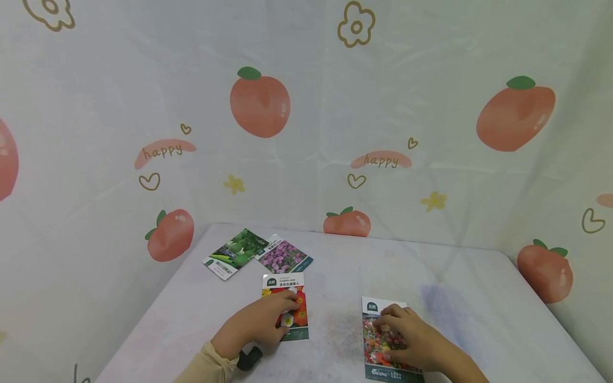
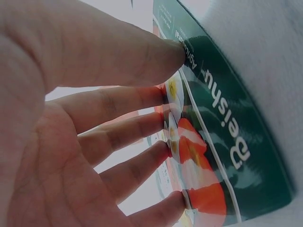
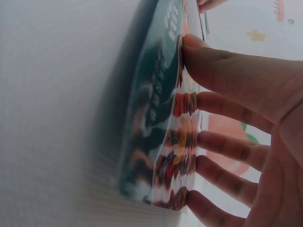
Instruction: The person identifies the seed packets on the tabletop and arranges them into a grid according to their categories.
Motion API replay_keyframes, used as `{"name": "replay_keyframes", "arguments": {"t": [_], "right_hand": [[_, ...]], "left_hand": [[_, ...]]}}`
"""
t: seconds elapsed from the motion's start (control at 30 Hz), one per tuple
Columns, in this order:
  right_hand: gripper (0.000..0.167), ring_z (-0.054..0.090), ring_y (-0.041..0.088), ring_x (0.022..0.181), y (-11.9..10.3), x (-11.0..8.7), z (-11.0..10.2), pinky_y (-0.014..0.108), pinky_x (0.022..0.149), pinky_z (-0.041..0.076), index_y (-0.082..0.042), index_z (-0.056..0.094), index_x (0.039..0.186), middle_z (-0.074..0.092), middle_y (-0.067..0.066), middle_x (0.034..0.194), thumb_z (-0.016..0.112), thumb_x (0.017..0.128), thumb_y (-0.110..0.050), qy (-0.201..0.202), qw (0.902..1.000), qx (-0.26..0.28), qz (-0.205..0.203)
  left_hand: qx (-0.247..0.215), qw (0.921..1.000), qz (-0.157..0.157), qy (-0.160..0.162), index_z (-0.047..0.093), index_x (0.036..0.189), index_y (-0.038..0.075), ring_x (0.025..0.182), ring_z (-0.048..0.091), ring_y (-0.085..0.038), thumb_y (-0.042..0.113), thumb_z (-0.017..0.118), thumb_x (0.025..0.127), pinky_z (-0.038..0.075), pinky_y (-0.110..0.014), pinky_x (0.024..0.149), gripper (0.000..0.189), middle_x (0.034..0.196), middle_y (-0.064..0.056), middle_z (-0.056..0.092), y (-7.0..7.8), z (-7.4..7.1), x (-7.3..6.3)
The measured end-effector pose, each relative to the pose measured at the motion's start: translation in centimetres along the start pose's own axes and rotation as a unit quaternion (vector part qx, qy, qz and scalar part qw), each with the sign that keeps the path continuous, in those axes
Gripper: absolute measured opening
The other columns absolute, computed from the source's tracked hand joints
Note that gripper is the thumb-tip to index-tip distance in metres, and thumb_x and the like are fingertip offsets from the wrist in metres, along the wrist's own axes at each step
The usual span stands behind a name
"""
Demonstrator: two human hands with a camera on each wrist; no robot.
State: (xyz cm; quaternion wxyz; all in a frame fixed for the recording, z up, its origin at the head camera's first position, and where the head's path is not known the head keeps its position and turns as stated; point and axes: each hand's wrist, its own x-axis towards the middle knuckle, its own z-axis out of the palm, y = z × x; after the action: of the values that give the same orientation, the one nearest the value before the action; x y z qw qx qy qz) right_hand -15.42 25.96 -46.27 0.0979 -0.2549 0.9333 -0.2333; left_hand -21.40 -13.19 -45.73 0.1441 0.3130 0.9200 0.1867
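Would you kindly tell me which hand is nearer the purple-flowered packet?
Left: the left hand touches an orange-flowered packet just in front of the purple-flowered one; the right hand is farther off, to the right.

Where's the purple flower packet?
The flat purple flower packet lies left of centre in the head view, touching the green fruit packet, beyond the orange flower packet under the left hand.

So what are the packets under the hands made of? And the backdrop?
The left packet and right packet look like glossy plastic film or coated paper: both catch reflections. The backdrop seems low-sheen fabric or plastic sheeting, given its soft creases.
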Motion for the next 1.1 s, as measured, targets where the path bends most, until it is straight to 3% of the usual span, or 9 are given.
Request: {"name": "replay_keyframes", "arguments": {"t": [0.53, 1.1], "right_hand": [[0.052, 0.05, 0.024, 0.117, 0.0, 0.07, -0.05, 0.046, 0.085, 0.057, -0.034, 0.066, 0.135, 0.054, -0.005, 0.14, 0.079, 0.09, -0.056, 0.0, 1.0, 0.005, 0.002], [0.051, 0.051, 0.026, 0.116, -0.12, 0.01, -0.1, 0.046, 0.086, 0.058, -0.03, 0.067, 0.135, 0.055, -0.004, 0.137, 0.08, 0.091, -0.053, 0.0, 0.9999, 0.009, -0.007]], "left_hand": [[0.004, 0.9999, 0.01, 0.007, 0.067, 0.143, 0.018, 0.148, 0.051, -0.028, 0.023, 0.074, 0.095, 0.046, -0.052, 0.119, 0.049, 0.159, 0.0, 0.054, -0.13, 0.05, 0.1], [-0.004, 1.0, 0.0, -0.001, 0.069, 0.142, 0.022, 0.144, 0.054, -0.024, 0.027, 0.077, 0.094, 0.048, -0.053, 0.117, 0.048, 0.157, 0.003, 0.055, 0.28, 0.14, 0.06]]}}
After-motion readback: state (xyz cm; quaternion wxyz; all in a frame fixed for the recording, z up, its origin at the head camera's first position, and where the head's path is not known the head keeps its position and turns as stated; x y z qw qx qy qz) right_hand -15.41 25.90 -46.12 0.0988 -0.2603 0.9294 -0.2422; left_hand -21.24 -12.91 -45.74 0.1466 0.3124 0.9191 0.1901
